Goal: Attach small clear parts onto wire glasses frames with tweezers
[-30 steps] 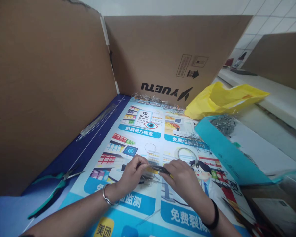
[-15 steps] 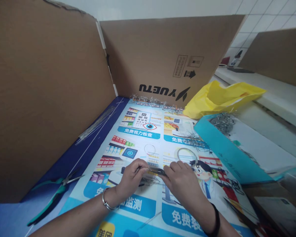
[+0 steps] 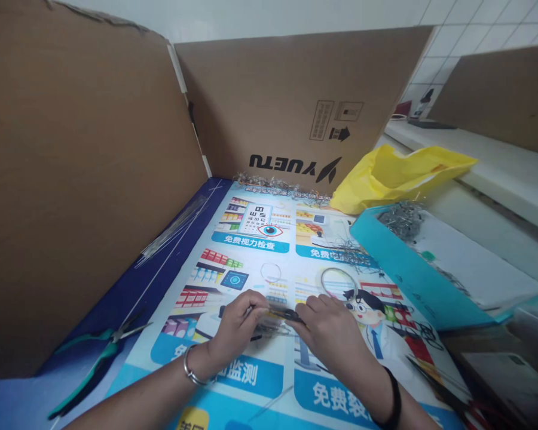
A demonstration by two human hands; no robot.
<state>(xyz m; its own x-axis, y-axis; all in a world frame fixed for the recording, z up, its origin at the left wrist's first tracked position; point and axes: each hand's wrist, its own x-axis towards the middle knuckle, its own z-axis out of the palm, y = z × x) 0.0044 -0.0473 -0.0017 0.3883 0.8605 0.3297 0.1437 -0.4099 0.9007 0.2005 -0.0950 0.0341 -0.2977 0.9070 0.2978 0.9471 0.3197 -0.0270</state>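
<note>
Clasping a dark tool (image 3: 291, 315), the right fingers (image 3: 312, 304) face the left fingers (image 3: 253, 300), which pinch something indistinct (image 3: 272, 309).

Upside-down YUETU (image 3: 295, 163) marks cardboard panel (image 3: 260, 101); 免费视力检查 (image 3: 249, 241) marks poster (image 3: 246, 401).

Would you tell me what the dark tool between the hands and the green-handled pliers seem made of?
Dark tool: probably metal, given its slim, straight shape; blur hides the finish. Green-handled pliers: likely steel jaws, light grey; smooth green grips, perhaps plastic or rubber.
</note>
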